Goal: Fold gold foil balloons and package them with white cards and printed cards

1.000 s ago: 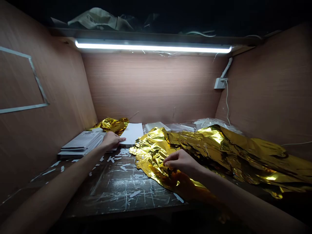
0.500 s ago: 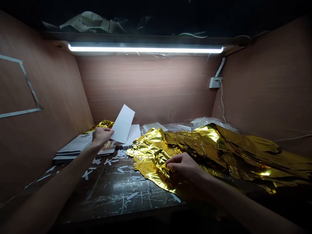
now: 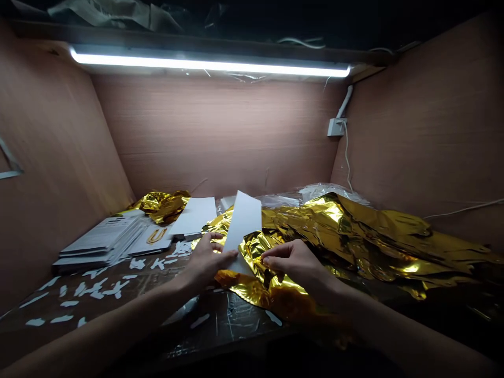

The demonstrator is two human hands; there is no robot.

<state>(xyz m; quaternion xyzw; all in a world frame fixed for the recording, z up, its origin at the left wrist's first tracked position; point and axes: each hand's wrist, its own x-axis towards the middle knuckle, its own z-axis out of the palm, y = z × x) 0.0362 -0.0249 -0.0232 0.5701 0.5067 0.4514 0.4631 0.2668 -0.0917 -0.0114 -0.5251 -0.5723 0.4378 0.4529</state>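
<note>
A white card (image 3: pixel 244 215) stands tilted over the near left part of the gold foil (image 3: pixel 366 226), with a crumpled fold of the foil lying across its lower right side. The left hand (image 3: pixel 207 260) has its grip clamped on the lower left edge of the card, the thumb on the near side. The right hand (image 3: pixel 301 265) has its grip together, thumb and forefinger pinching the crumpled fold just beside the card. From there the foil spreads in a wrinkled heap over the right side of the worktop (image 3: pixel 220 320). Left of the raised card lies a white stack (image 3: pixel 196 215) of similar cards, and near it a yellow loop (image 3: pixel 156 235) rests on a flat white piece. Farther left are piles of printed cards (image 3: pixel 98 236), leaning over one another, with a gold bundle (image 3: pixel 163 205) behind them. Small white scraps (image 3: pixel 118 289) are scattered over the front left of the worktop. Clear plastic (image 3: pixel 333 193) lies at the back, behind the foil. A lit tube lamp (image 3: pixel 208 64) runs under the shelf (image 3: pixel 197 46) above, and a white socket box (image 3: pixel 337 127) with a hanging cord (image 3: pixel 347 157) sits near the back right corner.
</note>
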